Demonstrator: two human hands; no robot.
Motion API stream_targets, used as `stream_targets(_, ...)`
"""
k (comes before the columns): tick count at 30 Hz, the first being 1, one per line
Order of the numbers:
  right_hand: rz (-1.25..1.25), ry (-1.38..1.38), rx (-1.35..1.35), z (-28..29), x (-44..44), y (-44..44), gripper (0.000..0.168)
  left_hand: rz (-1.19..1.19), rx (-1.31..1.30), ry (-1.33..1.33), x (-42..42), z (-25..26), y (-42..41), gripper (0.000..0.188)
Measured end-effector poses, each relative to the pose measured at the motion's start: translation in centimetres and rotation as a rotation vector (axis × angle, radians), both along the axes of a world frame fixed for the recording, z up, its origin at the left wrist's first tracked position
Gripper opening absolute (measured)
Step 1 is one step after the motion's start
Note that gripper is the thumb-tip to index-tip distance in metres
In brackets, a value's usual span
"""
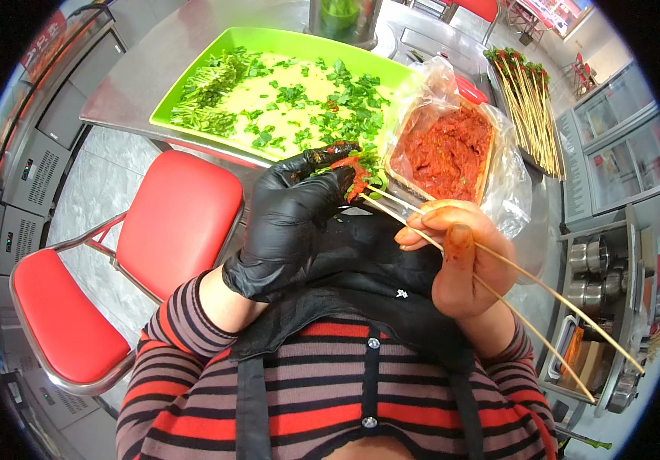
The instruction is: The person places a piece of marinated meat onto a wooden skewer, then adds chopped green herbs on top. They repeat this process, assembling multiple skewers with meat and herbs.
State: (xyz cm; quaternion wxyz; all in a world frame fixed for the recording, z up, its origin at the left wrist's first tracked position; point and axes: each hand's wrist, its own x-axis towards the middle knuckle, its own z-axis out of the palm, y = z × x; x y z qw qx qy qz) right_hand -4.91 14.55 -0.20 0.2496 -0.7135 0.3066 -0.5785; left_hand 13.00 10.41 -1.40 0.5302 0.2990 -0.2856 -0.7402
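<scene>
My left hand [301,213], in a black glove smeared with red at the fingertips, pinches a piece of marinated red meat [358,175] together with green leaves [371,158]. Two thin wooden skewers [401,214] lie between the fingers and thumb of my bare right hand [467,247]. Their front tips reach the meat at my left fingers; whether both have pierced it I cannot tell. Just beyond my right hand sits a plastic-lined box of red marinated meat [450,152]. A green tray [192,92] with chopped leafy herbs and bundled stems spreads beyond my left hand.
Finished-looking skewers [528,109] with meat and leaves lie in a dark tray at the right. A red-handled tool [470,90] rests behind the meat box. A metal pot [344,23] stands behind the green tray. Left of me is a red folding chair [180,213].
</scene>
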Motion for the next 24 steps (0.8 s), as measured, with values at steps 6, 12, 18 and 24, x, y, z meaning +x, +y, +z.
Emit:
stream_targets(6,-0.053,0.262,-0.176,0.4,0.0,0.2,0.019,0.003,0.048,0.153,0.1,-0.1,-0.2,0.039)
stream_targets(12,-0.076,0.329,-0.220,1.0,0.2,0.7,0.016,-0.038,0.029,0.168,0.3,0.1,0.0,0.040)
stream_targets(18,-0.060,0.326,-0.286,0.7,0.0,0.4,0.011,-0.052,0.007,0.212,0.1,0.1,0.3,0.039)
stream_targets(24,-0.082,0.309,-0.348,0.1,-0.3,0.3,0.014,-0.072,0.076,0.362,0.1,-0.5,0.2,0.035)
